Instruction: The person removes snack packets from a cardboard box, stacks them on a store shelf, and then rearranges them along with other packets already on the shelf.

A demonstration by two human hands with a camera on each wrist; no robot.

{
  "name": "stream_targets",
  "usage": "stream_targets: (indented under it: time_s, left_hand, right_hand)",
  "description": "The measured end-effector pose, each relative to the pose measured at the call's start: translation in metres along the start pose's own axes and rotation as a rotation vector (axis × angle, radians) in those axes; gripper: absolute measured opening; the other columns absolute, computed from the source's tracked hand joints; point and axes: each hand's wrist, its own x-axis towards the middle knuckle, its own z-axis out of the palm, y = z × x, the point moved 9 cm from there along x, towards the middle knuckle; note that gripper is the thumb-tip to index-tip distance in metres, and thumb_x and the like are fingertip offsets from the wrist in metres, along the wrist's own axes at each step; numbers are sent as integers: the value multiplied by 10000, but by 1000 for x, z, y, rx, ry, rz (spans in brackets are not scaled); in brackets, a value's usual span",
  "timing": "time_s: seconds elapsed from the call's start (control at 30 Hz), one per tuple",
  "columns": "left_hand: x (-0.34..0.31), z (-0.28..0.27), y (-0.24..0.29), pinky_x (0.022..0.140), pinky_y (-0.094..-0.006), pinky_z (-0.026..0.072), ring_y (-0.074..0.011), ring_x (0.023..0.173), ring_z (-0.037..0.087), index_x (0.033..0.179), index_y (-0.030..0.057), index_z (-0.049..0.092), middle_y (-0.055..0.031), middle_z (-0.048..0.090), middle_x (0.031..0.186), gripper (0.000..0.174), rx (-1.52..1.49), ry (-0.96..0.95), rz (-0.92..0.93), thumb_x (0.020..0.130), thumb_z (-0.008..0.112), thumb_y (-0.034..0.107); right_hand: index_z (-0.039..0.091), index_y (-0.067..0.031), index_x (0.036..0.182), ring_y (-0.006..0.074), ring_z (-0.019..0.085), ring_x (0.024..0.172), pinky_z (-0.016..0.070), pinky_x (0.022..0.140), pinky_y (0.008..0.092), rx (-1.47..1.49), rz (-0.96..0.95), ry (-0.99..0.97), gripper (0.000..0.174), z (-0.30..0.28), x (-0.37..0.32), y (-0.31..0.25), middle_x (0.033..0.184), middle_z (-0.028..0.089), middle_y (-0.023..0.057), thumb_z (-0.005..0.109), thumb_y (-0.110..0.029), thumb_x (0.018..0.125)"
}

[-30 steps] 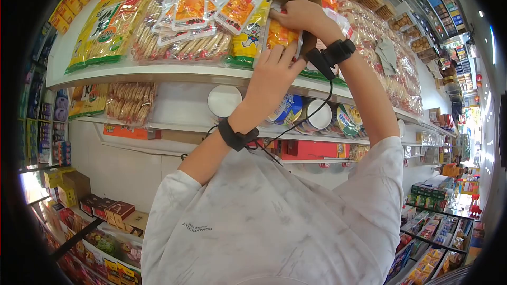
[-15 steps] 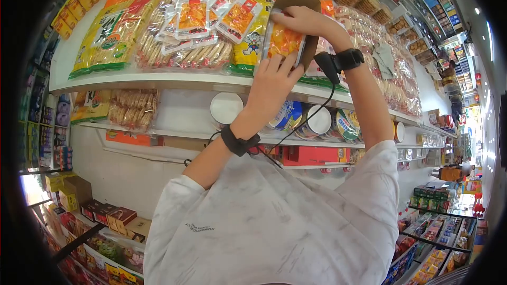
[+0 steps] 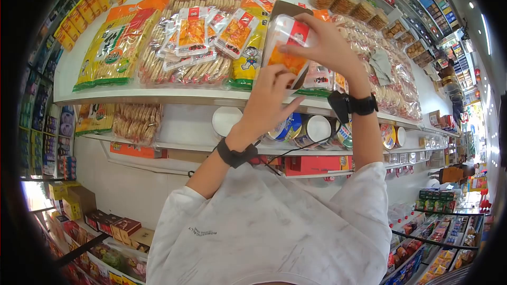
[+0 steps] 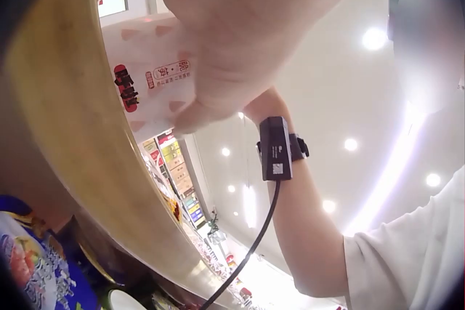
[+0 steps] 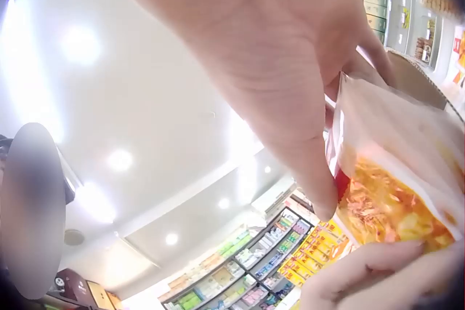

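My right hand (image 3: 332, 45) grips a clear-and-red-topped snack packet (image 3: 288, 58) with orange food printed on it, thumb across its front. It stands partly raised in an open cardboard box (image 3: 285, 9); in the right wrist view the packet (image 5: 392, 208) shows its glossy plastic edge by the thumb. My left hand (image 3: 266, 97) holds the box's near side, fingers curled over the edge against the packet, thumb sticking out. A white printed box side (image 4: 152, 77) with red lettering lies against that palm in the left wrist view.
Loose snack packets (image 3: 193, 31) lie on bagged round biscuits (image 3: 185, 74) to the left. A yellow noodle-like bag (image 3: 116, 47) lies farther left. The shelf edge (image 3: 174, 96) runs below the hands, with round tubs (image 3: 318, 128) on the lower shelf. Wrist-camera cables hang nearby.
My right hand has shifted from deep inside the box to the packet's upper part, and the packet has risen and tilted up. The left fingers have curled more, its thumb swinging away.
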Motion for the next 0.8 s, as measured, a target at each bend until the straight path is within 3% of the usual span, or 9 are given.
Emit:
stream_targets:
  time_s: [0.1, 0.17, 0.2, 0.3, 0.4, 0.53, 0.63, 0.67, 0.8]
  left_hand:
    - [0, -28, -9, 869, -390, 557, -278, 1216, 566, 1460, 22, 525, -147, 512, 1434, 767, -121, 308, -78, 789, 896, 55]
    - [4, -38, -15, 830, -350, 561, -247, 1218, 571, 1529, 25, 471, -137, 517, 1446, 871, -146, 366, -115, 774, 906, 44]
    - [6, -44, -19, 810, -331, 564, -231, 1220, 573, 1563, 27, 444, -132, 519, 1451, 923, -158, 395, -132, 767, 911, 38]
    - [6, -39, -31, 815, -320, 556, -233, 1182, 586, 1622, 30, 377, -150, 531, 1446, 1045, -134, 158, -217, 740, 937, 63]
    - [7, -40, -33, 847, -334, 546, -276, 1207, 550, 1614, 20, 385, -154, 515, 1481, 1074, -179, 25, -242, 719, 971, 114]
    - [17, -58, -18, 971, -415, 503, -297, 1133, 568, 1579, 70, 478, -124, 587, 1339, 1032, -115, 40, -146, 661, 951, 73]
    - [22, -52, -12, 1044, -465, 473, -355, 1201, 555, 1478, 103, 576, -108, 602, 1316, 939, 46, -72, -50, 620, 958, 90]
    - [21, -48, -14, 1056, -476, 477, -369, 1235, 546, 1420, 103, 608, -114, 601, 1339, 875, 49, -86, -12, 619, 960, 104]
    - [23, -47, 3, 1098, -490, 484, -372, 1353, 538, 1203, 82, 685, -119, 626, 1397, 616, 0, -91, 132, 637, 930, 85]
  right_hand:
    - [635, -11, 1369, 246, 709, 1075, 548, 948, 375, 120, 26, -6, 788, -4, -20, -9, 1177, 737, 148, 923, -454, 784]
    - [621, -25, 1393, 236, 700, 1111, 539, 991, 376, 204, 17, 8, 794, -4, -33, -16, 1231, 728, 141, 949, -385, 766]
    - [586, -56, 1461, 220, 672, 1192, 520, 1050, 385, 224, 40, 10, 838, -3, -41, -22, 1329, 695, 128, 963, -298, 753]
    - [551, -71, 1517, 230, 644, 1256, 513, 1078, 394, 378, -34, 73, 873, 0, -56, -30, 1384, 654, 130, 955, -262, 766]
    - [344, -99, 1655, 260, 640, 1288, 549, 1077, 412, 419, -29, 141, 1092, 8, -72, -29, 1411, 611, 152, 958, -150, 754]
    - [173, -97, 1704, 268, 683, 1226, 577, 1056, 423, 465, -132, 254, 1221, 22, -90, -26, 1397, 620, 158, 940, -58, 755]
    - [199, -64, 1698, 276, 688, 1214, 504, 1093, 440, 602, -165, 357, 1146, 34, -102, -22, 1260, 721, 126, 908, -61, 798]
    - [227, -47, 1684, 273, 696, 1195, 505, 1095, 430, 492, -173, 333, 1109, 33, -103, -26, 1233, 729, 134, 899, -39, 802]
    - [252, -47, 1669, 293, 681, 1236, 480, 1135, 456, 411, -173, 301, 1063, 41, -109, -19, 1262, 722, 137, 880, -20, 811]
